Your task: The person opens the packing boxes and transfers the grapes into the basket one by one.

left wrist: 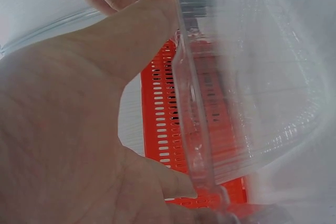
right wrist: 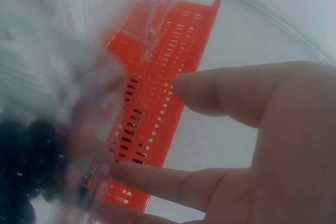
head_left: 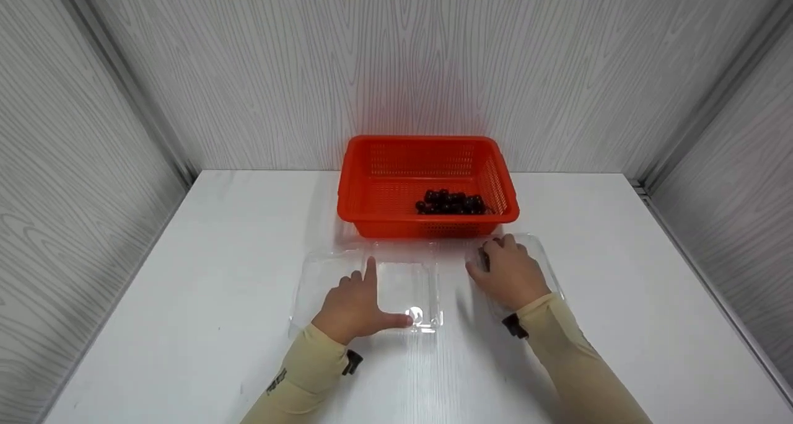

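Observation:
In the head view my left hand (head_left: pixel 350 306) lies over a clear plastic box (head_left: pixel 406 287), index finger and thumb stretched apart in an L along its edges. The left wrist view shows the thumb (left wrist: pixel 142 27) touching the box's rim (left wrist: pixel 191 114). My right hand (head_left: pixel 511 275) is over a second clear box (head_left: pixel 538 250) at the right, its fingers bent in the head view. Dark round fruit (right wrist: pixel 23 161) shows through blurred plastic in the right wrist view. There the thumb (right wrist: pixel 210 93) and fingers (right wrist: pixel 168 182) stand apart, fingertips near the plastic; contact is unclear.
A red perforated basket (head_left: pixel 427 225) stands behind both boxes, against the back wall side. Several dark round fruits (head_left: pixel 455 203) lie in its near right corner. Pale wood-grain panels (head_left: pixel 421 58) enclose the white table (head_left: pixel 204 287) at the back and sides.

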A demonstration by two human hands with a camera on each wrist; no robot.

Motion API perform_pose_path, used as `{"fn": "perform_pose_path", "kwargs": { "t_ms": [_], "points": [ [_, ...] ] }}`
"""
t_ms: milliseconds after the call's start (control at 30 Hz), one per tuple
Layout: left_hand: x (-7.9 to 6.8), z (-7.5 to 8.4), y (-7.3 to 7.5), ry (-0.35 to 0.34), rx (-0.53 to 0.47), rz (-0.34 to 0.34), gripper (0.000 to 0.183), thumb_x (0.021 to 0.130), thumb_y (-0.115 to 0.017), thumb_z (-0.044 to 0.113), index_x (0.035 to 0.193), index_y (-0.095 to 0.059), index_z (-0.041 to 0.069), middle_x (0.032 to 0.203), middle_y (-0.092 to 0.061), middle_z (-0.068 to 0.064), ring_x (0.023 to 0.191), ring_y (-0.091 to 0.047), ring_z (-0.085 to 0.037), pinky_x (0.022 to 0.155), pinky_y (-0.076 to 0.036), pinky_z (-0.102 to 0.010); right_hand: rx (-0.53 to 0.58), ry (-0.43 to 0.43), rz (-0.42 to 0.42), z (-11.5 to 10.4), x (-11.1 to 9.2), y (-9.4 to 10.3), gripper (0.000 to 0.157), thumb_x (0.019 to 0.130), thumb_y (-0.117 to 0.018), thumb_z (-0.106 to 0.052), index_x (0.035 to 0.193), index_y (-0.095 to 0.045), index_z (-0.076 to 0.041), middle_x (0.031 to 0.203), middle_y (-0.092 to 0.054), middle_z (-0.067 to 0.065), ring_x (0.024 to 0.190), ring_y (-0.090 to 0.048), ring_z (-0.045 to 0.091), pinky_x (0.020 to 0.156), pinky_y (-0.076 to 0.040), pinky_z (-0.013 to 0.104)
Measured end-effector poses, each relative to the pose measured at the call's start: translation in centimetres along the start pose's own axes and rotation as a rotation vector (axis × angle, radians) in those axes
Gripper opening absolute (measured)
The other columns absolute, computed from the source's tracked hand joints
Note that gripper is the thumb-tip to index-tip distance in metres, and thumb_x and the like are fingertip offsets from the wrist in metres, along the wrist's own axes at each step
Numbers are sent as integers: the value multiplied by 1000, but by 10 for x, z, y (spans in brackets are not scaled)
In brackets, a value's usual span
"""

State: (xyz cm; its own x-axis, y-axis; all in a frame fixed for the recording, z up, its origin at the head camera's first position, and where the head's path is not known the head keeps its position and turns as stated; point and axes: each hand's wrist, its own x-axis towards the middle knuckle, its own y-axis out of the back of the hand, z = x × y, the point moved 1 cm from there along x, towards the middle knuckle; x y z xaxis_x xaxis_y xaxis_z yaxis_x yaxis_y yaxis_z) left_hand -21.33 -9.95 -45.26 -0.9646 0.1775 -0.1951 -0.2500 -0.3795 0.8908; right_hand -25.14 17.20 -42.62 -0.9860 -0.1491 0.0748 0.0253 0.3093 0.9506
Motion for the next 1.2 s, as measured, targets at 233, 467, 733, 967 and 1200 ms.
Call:
{"fn": "perform_pose_path", "kwargs": {
  "t_ms": [233,467,733,967,1200],
  "points": [
    [1,0,-1,-3,11,4,133,71,-80,74,163,-20,0,136,-55,-26,116,-57,-42,95,-52,-53,46,42,-39,0,0,2,44,101,-61,-36,125,-69,0,117,-63,21,94,-61,33,93,-53,54],
    [0,0,0,-12,6,16,132,71,-81,72,163,-21,-1,134,-56,-27,117,-57,-44,94,-52,-55,73,259,-150,-13,-7,-4,44,96,-72,-26,132,-66,-3,128,-61,14,108,-59,27,101,-52,47],
    [0,-2,-3,-15,7,34,133,70,-82,73,162,-23,-3,132,-56,-29,114,-58,-44,92,-53,-56,88,427,-184,-13,-10,-3,52,92,-77,-24,136,-63,-3,139,-56,13,124,-54,30,107,-48,47],
    [-3,-2,0,-5,8,35,131,71,-82,71,162,-23,-3,128,-58,-27,112,-58,-43,91,-54,-54,86,478,-143,-10,-12,-1,50,90,-76,-18,134,-63,3,138,-56,20,130,-52,37,111,-43,52],
    [-3,-5,3,-3,2,26,132,71,-82,71,162,-22,-4,129,-57,-28,112,-58,-43,90,-53,-54,19,367,-222,-10,-13,-1,59,93,-74,-28,146,-59,-7,146,-56,15,133,-54,34,112,-45,51]
  ]
}}
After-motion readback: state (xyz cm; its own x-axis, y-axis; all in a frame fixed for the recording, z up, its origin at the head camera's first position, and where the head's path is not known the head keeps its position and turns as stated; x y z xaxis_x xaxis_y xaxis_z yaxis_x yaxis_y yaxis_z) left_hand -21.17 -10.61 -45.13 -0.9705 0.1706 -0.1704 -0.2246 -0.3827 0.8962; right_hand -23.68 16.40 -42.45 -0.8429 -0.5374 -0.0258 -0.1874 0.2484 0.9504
